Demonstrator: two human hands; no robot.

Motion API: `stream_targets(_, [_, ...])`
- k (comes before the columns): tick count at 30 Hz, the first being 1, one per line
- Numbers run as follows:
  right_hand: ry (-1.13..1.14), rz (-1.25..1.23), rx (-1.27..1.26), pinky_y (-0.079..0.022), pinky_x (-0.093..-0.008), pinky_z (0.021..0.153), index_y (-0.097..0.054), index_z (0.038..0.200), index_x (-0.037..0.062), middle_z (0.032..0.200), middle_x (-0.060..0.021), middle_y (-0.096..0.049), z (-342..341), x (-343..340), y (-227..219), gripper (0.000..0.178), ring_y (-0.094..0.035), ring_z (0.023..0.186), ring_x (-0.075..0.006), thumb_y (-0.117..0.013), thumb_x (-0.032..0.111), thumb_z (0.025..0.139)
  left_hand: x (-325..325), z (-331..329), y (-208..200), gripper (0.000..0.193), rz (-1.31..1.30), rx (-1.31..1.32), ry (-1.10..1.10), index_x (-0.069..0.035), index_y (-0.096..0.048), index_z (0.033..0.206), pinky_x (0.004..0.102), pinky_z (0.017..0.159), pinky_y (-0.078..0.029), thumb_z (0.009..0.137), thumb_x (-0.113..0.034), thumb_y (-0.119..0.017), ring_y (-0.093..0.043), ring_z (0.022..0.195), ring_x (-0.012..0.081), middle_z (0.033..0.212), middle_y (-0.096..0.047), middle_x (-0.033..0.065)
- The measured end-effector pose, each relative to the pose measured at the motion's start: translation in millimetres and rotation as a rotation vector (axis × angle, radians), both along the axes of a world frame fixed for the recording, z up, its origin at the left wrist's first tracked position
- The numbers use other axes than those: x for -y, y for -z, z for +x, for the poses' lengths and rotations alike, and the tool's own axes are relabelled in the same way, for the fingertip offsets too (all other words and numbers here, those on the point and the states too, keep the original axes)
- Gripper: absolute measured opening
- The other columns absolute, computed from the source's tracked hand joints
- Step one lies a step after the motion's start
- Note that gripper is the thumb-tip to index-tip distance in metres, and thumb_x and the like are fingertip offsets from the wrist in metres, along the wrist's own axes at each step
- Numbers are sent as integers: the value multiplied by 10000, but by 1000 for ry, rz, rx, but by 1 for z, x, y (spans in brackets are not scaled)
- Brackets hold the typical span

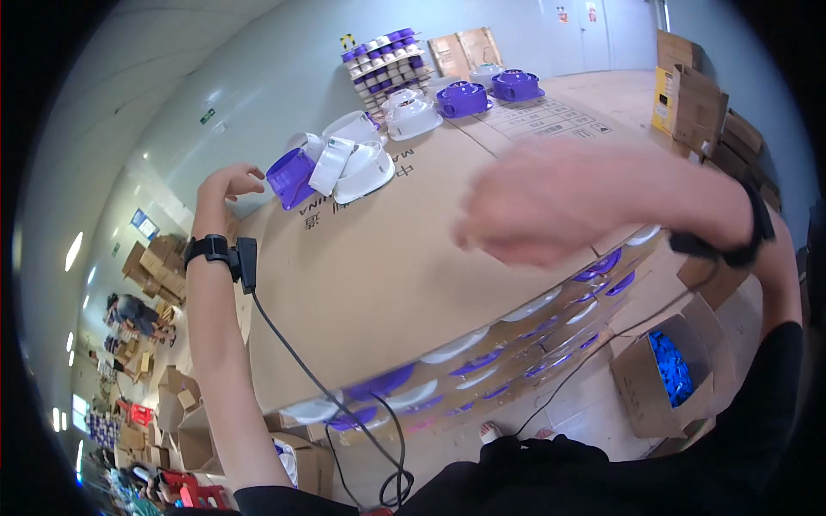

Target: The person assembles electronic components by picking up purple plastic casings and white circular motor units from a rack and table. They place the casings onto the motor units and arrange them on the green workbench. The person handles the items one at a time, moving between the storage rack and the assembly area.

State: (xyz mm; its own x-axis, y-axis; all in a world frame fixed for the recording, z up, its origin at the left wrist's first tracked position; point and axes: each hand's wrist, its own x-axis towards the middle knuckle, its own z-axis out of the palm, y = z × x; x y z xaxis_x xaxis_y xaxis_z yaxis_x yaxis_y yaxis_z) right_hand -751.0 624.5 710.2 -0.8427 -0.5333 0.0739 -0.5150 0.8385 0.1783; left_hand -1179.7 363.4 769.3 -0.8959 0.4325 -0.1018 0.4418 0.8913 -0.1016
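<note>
At the left end of the cardboard tabletop [370,267], my left hand [232,182] is raised with its fingers loosely bent and apart, holding nothing visible. Closest to its fingertips is a purple plastic bowl-like container [292,178], tipped on its side. White plastic containers [365,172] lean against it, one of them tilted over another. My right hand [533,206] hangs over the right part of the cardboard, smeared by motion, and its fingers cannot be made out. Black straps circle both wrists, and a cable runs down from the left one.
Farther along the back edge stand a white container [410,114] and purple ones [465,100]. Stacked purple and white pieces show beneath the cardboard. An open carton [645,387] of blue pieces sits on the floor at right. Other people [138,314] are far left among boxes.
</note>
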Motion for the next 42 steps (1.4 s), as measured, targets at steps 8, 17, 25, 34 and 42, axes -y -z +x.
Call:
stream_targets(8, [15, 174, -589, -414, -455, 974, -568, 1232, 100, 1184, -139, -611, -269, -6, 53, 393, -528, 1198, -275, -598, 231, 864, -62, -112, 111, 739, 442, -115, 454, -46, -452, 1384, 363, 1025, -442, 688, -130, -686, -556, 1192, 285, 1295, -567, 188])
stream_targets(17, [92, 158, -609, -424, -444, 969, -560, 1202, 108, 1065, -96, -635, -313, 1, 52, 435, -563, 1113, -274, -707, 240, 815, -49, -153, 110, 585, 438, -68, 442, -53, -585, 1239, 344, 864, -511, 671, -120, -710, -647, 937, 236, 1036, -678, 131])
stream_targets(25, [283, -233, -161, -491, -428, 841, -628, 1097, 65, 976, -145, -675, -313, -5, 42, 398, -643, 897, -325, -733, 257, 764, -57, -152, 96, 381, 425, 195, 347, -48, -697, 1040, 329, 684, -551, 675, -136, -760, -661, 788, 170, 868, -691, 57])
stream_targets(34, [325, -121, 88, -530, -424, 764, -718, 979, 36, 951, -175, -700, -298, -14, 33, 423, -668, 919, -311, -750, 237, 608, -84, -126, 103, 463, 355, 190, 416, -57, -681, 1040, 372, 706, -569, 602, -120, -819, -664, 807, 212, 903, -697, 79])
stream_targets(42, [225, -22, -112, -529, -438, 717, -712, 882, 40, 830, -178, -697, -298, 11, 46, 356, -675, 788, -320, -773, 201, 570, 2, -121, 107, 325, 331, -59, 537, -103, -684, 820, 350, 595, -499, 545, -198, -830, -562, 673, 133, 734, -622, -14])
